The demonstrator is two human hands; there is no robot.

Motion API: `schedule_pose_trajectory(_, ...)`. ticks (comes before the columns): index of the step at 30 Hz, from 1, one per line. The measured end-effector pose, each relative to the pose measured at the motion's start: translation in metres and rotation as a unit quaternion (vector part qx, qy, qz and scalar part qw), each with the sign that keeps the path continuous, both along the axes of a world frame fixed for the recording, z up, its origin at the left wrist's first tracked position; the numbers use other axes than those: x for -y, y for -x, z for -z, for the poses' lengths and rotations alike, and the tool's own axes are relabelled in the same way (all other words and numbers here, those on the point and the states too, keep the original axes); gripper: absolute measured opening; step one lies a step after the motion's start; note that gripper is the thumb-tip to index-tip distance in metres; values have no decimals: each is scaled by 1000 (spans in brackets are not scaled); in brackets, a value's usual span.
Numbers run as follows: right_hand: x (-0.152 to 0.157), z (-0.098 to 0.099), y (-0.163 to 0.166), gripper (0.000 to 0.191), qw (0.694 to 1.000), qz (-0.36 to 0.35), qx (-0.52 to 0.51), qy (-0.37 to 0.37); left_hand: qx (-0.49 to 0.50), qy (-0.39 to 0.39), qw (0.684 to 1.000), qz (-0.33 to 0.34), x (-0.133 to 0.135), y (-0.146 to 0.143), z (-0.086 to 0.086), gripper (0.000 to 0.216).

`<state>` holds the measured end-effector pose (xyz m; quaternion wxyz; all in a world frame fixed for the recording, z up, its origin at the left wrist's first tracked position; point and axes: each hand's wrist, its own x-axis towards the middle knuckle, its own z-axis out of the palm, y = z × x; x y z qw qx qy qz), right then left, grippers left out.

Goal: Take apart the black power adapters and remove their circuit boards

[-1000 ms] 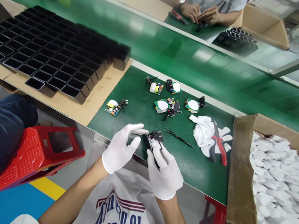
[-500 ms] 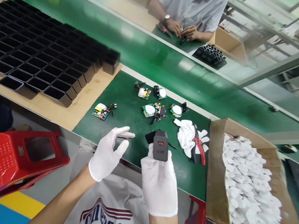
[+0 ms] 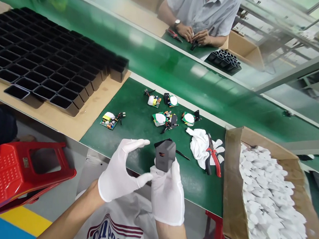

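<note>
Gloved in white, my right hand (image 3: 168, 191) grips a black charger (image 3: 165, 155), its face with the orange-lined port turned up towards me. To its left my left hand (image 3: 124, 168), also gloved, holds nothing; thumb and fingers are spread in a C shape facing the charger. A black, flat piece and a thin dark rod (image 3: 182, 154) lie on the green mat behind the charger, partly hidden by it. Further back lie several circuit boards (image 3: 160, 118) with white round pads and black plug parts. Another board (image 3: 109, 119) lies nearer the left.
Red-handled cutting pliers (image 3: 212, 156) rest on a crumpled white glove (image 3: 199, 142). A cardboard box (image 3: 233, 180) of white pieces stands at right. Rows of black casings (image 3: 63, 103) fill the left. A red stool (image 3: 24, 171) stands below. Across the bench, a co-worker's hands (image 3: 194, 36) handle a small black part.
My left hand has moved right towards the charger, and its fingers have opened wider. The charger in my right hand has tilted and shifted slightly left.
</note>
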<state>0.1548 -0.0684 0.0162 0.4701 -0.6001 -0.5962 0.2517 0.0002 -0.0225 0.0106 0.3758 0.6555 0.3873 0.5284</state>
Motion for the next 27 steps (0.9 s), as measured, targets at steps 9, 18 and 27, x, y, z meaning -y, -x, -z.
schedule_pose_trajectory(9, 7, -5, 26, 54, 952, 152, -244, 105, -124, 48, 991, -34, -7, 6, -7, 70)
schedule_pose_trajectory(18, -50, -26, -105, 21, 907, 155, 388, -56, -131, 259, 957, -9, -26, 10, -22, 53)
schedule_pose_trajectory(27, -48, -37, -168, 21, 795, 217, 522, 220, -198, 208, 958, 4, -36, -9, -6, 54)
